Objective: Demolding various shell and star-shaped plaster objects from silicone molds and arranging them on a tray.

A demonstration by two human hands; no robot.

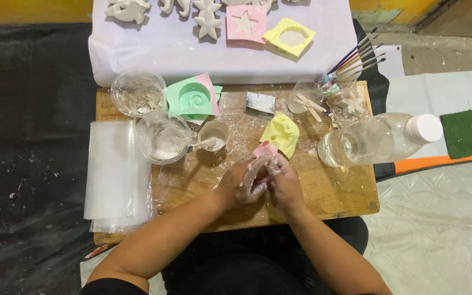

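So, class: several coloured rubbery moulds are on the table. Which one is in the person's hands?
The pink mould, gripped between both hands. The yellow mould just behind it and the green spiral mould lie untouched on the wooden board.

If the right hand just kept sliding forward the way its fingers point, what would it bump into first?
Past the pink mould that both hands grip, the right hand points up and slightly left across the wooden board. It would most likely meet the yellow mould first, though height above the board is hard to judge.

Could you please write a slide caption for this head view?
Both hands, left hand and right hand, grip a pink mould over a dusty wooden board beside a yellow mould.
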